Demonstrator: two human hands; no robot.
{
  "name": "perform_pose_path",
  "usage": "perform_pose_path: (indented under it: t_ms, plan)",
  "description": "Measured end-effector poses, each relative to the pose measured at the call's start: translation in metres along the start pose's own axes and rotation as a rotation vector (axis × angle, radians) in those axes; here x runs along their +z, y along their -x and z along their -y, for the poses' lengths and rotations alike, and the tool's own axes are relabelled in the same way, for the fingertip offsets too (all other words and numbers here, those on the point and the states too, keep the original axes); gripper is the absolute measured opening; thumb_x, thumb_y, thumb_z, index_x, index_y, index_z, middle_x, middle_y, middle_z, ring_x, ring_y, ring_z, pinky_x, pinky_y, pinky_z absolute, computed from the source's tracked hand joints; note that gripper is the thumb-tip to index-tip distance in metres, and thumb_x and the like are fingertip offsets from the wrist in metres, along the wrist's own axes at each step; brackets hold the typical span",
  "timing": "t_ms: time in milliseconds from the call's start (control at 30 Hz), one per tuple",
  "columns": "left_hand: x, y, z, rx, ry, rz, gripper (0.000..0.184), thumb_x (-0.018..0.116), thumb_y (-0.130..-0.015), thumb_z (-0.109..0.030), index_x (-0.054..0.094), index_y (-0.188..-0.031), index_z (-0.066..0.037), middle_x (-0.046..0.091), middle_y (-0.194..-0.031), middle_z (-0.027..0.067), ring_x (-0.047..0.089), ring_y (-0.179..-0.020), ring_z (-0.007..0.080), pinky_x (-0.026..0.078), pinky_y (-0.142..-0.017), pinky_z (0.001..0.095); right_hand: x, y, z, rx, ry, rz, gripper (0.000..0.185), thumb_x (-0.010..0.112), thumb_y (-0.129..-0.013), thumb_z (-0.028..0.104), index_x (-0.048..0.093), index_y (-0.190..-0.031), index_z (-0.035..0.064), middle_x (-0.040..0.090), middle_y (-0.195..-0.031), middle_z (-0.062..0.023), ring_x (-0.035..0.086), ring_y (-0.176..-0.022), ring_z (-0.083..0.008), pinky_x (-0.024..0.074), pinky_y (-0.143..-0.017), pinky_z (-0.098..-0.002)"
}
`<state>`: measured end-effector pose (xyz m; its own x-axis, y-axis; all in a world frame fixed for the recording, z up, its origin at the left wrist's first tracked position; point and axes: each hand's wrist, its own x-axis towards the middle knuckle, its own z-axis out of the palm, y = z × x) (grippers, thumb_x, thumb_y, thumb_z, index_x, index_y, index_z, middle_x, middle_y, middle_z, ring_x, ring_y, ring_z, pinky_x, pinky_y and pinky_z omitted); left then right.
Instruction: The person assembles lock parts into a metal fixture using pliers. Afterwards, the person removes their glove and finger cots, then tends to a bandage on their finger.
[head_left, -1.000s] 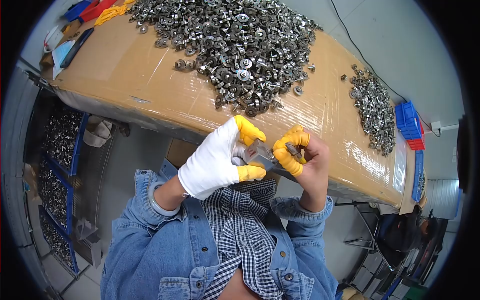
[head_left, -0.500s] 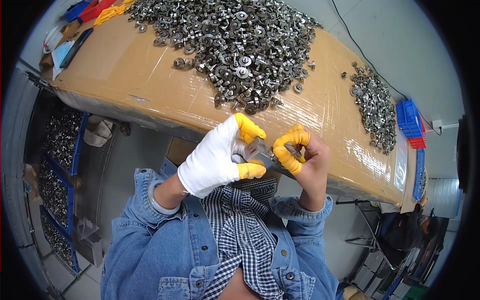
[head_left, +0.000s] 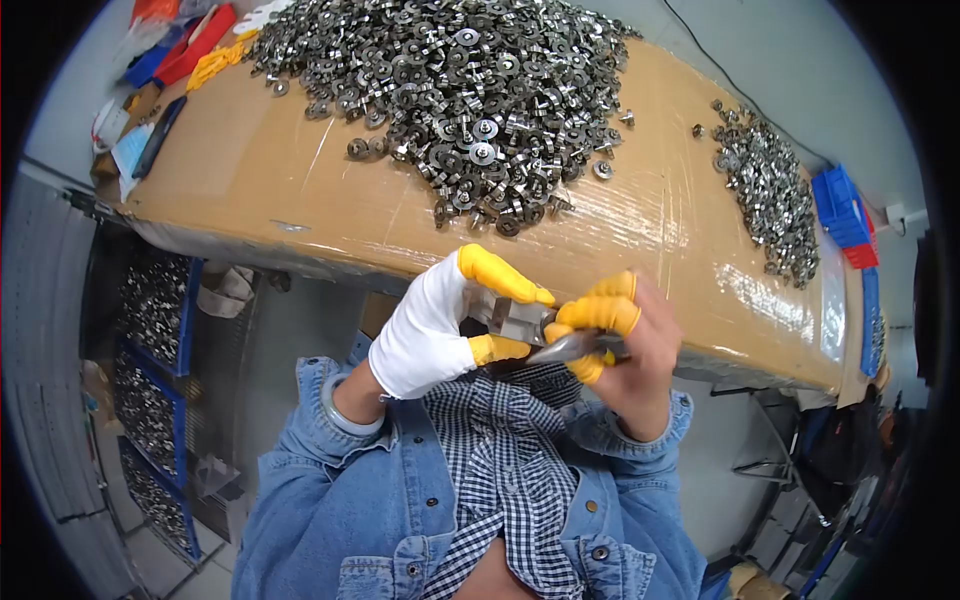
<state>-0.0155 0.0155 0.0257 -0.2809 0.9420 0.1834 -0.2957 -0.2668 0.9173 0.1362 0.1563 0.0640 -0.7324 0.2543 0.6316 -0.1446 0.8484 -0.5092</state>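
Note:
My left hand (head_left: 425,325), in a white glove with yellow fingertips, is closed around a clear-and-grey rectangular block (head_left: 520,322) in front of my chest. Yellow finger covers are on my right hand (head_left: 630,335), which is close against the block's right end. A shiny grey metal piece (head_left: 565,348) lies in its fingers, blurred by motion, so its exact kind does not show. Whether that piece touches the block I cannot tell. Both hands are just off the near edge of the cardboard-covered table (head_left: 330,225).
A large heap of small metal wheel-like parts (head_left: 480,110) covers the back of the table, with a smaller pile (head_left: 765,190) at right. A blue bin (head_left: 842,205) stands beyond it. Blue trays of parts (head_left: 150,400) sit low at left.
The metal piece at my right fingers has swung into view below them, and that hand has shifted right and blurred. The block has turned in my left hand. The whole view has shifted slightly.

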Motion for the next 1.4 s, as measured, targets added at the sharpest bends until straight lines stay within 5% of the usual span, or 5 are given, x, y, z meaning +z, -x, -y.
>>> perform_pose_path:
  t_ms: [300, 767, 867, 967, 1400]
  plan:
    - [-0.004, -0.005, 0.012, 0.067, 0.216, 0.116, 0.033, 0.073, -0.078, 0.006, 0.057, -0.106, -0.001, 0.064, -0.113, 0.0185, 0.064, -0.106, 0.0251, 0.053, -0.093, 0.0372, -0.011, 0.006, 0.017, -0.315, 0.397, 0.012, 0.030, 0.066, -0.056, 0.014, 0.068, -0.084, 0.0030, 0.061, -0.079, -0.0043, 0.055, -0.066, -0.0170, 0.0326, -0.052, -0.0294]
    - [-0.004, -0.007, 0.016, 0.030, 0.351, 0.148, 0.034, 0.076, -0.077, 0.001, 0.059, -0.106, -0.001, 0.065, -0.110, 0.0174, 0.063, -0.108, 0.0277, 0.054, -0.091, 0.0392, -0.012, 0.010, 0.022, -0.271, 0.422, 0.000, 0.024, 0.067, -0.055, 0.016, 0.067, -0.076, 0.0052, 0.061, -0.075, -0.0024, 0.055, -0.063, -0.0156, 0.0331, -0.051, -0.0278]
    - [-0.004, -0.007, 0.016, 0.050, 0.290, 0.150, 0.032, 0.075, -0.078, 0.003, 0.059, -0.105, 0.000, 0.065, -0.109, 0.0169, 0.063, -0.107, 0.0275, 0.054, -0.091, 0.0391, -0.012, 0.009, 0.023, -0.252, 0.418, 0.007, 0.023, 0.068, -0.056, 0.016, 0.067, -0.076, 0.0054, 0.061, -0.075, -0.0023, 0.055, -0.063, -0.0153, 0.0337, -0.051, -0.0279]
    - [-0.002, -0.006, 0.017, 0.069, 0.190, 0.118, 0.036, 0.080, -0.077, -0.010, 0.057, -0.104, -0.002, 0.063, -0.108, 0.0234, 0.067, -0.098, 0.0333, 0.057, -0.082, 0.0421, -0.014, 0.009, 0.025, -0.248, 0.412, 0.014, 0.022, 0.069, -0.056, 0.017, 0.067, -0.075, 0.0057, 0.061, -0.075, -0.0020, 0.056, -0.063, -0.0150, 0.0343, -0.052, -0.0279]
    - [-0.001, -0.010, 0.005, 0.227, -0.104, 0.162, 0.026, 0.078, -0.076, 0.001, 0.062, -0.096, -0.004, 0.068, -0.102, 0.0217, 0.069, -0.092, 0.0309, 0.057, -0.080, 0.0392, -0.016, 0.011, 0.027, -0.258, 0.406, 0.017, 0.027, 0.068, -0.057, 0.020, 0.069, -0.080, 0.0055, 0.059, -0.070, -0.0006, 0.054, -0.060, -0.0141, 0.0333, -0.051, -0.0272]
